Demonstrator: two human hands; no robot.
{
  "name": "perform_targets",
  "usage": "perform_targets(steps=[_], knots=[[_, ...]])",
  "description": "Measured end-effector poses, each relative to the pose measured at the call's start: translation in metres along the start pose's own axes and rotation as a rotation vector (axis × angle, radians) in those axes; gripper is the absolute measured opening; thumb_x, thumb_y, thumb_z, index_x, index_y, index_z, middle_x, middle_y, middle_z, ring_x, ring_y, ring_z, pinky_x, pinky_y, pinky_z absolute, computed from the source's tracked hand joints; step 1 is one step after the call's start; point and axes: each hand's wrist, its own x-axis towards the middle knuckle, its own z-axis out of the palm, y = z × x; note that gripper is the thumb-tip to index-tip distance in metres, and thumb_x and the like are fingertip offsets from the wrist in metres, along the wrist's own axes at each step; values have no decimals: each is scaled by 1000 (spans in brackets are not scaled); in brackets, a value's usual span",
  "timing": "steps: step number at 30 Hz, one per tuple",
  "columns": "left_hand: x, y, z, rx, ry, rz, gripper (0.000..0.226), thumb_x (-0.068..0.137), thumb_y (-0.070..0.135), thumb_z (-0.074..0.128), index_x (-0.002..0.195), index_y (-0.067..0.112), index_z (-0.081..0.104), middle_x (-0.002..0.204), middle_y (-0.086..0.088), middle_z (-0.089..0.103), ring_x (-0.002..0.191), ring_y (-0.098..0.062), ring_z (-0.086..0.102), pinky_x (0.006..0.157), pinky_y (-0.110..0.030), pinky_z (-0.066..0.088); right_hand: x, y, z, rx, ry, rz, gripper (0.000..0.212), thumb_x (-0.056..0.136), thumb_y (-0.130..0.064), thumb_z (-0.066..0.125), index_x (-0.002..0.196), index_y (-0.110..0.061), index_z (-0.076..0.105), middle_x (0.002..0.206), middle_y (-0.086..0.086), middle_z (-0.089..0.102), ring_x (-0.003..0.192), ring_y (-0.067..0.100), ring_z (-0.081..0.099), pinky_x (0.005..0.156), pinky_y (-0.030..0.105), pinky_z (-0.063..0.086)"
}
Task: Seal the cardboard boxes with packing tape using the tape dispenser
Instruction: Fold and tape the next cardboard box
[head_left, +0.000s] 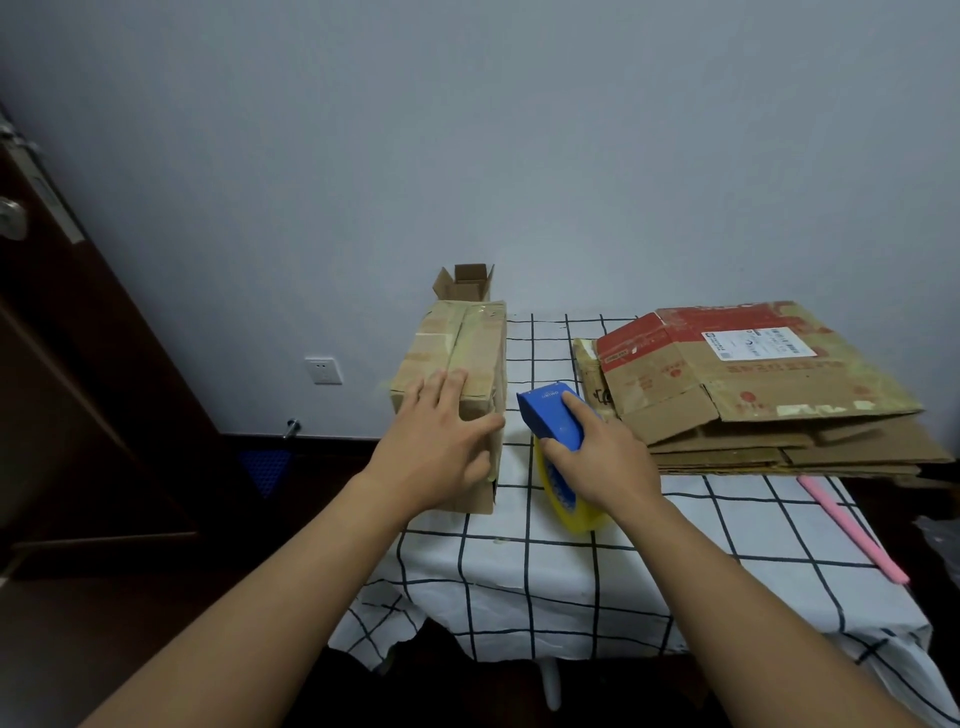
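Steadying the closed cardboard box (457, 364) with a flat, spread left hand (441, 447), seemingly to hold it firm for taping; gripping the blue tape dispenser (553, 418) in a curled right hand (597, 460), yellowish tape roll (566, 499) hanging beneath that grip, just right of the box, nose aimed at its near end; stacked beyond the grip, flattened cardboard (753, 395) on the checked tablecloth (571, 582).

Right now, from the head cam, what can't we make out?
- Near end of the tall taped cardboard box: covered by the left hand.
- Yellow tape roll under the blue plastic tape dispenser: partly hidden by the right hand.
- White shipping label on the flattened red-printed cardboard: print too small.
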Motion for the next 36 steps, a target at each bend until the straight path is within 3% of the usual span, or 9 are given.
perform_targets(steps=[3, 7, 10, 12, 14, 16, 20, 26, 36], knots=[[0, 4, 0, 17, 1, -23, 61, 92, 55, 42, 148, 44, 23, 157, -22, 14, 145, -41, 14, 119, -54, 10, 0, 0, 1, -3, 4, 0, 70, 89, -62, 48, 152, -47, 21, 118, 7, 54, 100, 28, 56, 71, 36, 45], [4, 10, -2, 12, 16, -63, 56, 89, 57, 40, 141, 35, 37, 151, -21, 25, 141, -40, 23, 117, -53, 17, -1, 0, 1, -5, 4, 1, 70, 89, -62, 48, 152, -47, 21, 119, 7, 54, 102, 28, 56, 74, 37, 48], [4, 8, -1, -44, 38, -66, 66, 89, 57, 42, 148, 36, 23, 148, -19, 30, 138, -38, 28, 117, -53, 19, -1, 0, 1, 1, 6, -3, 70, 89, -61, 49, 152, -47, 22, 121, 7, 54, 103, 27, 56, 75, 37, 49], [4, 6, 1, -140, 110, -86, 71, 87, 57, 45, 148, 26, 23, 143, -13, 42, 132, -31, 39, 114, -49, 27, -1, 0, 0, -1, 7, -4, 70, 89, -60, 49, 152, -47, 21, 123, 7, 54, 103, 27, 56, 73, 37, 48], [5, 2, 0, -279, 206, -140, 66, 86, 58, 48, 139, 21, 38, 129, -4, 56, 114, -22, 52, 100, -39, 41, -1, 0, 0, -8, 1, -2, 70, 89, -60, 48, 153, -47, 20, 121, 7, 54, 100, 26, 56, 70, 36, 45], [7, -2, 0, -333, 212, -198, 56, 85, 65, 46, 127, 26, 48, 117, 6, 60, 99, -13, 54, 84, -30, 47, -1, -1, 1, -11, 1, -2, 70, 90, -60, 48, 153, -47, 20, 119, 6, 54, 98, 26, 56, 69, 35, 45], [11, 2, 0, -321, 261, -291, 66, 77, 84, 38, 106, 26, 54, 97, 14, 50, 88, -10, 50, 73, -28, 44, -2, -1, 1, -13, 6, -5, 70, 90, -60, 48, 152, -46, 20, 118, 6, 55, 98, 26, 57, 71, 37, 49], [16, 20, 13, -207, 399, -320, 35, 90, 47, 56, 107, 17, 54, 106, -1, 58, 95, -20, 54, 85, -32, 40, -3, 0, 1, -9, 17, -19, 70, 90, -61, 48, 153, -46, 21, 132, 4, 53, 110, 27, 55, 78, 40, 52], [15, -3, 20, -334, 408, -192, 30, 87, 47, 64, 105, 25, 58, 104, 7, 61, 91, -14, 52, 77, -26, 32, 0, 0, 1, -25, 7, -18, 70, 90, -60, 48, 153, -45, 21, 132, 6, 52, 109, 27, 55, 77, 39, 50]])
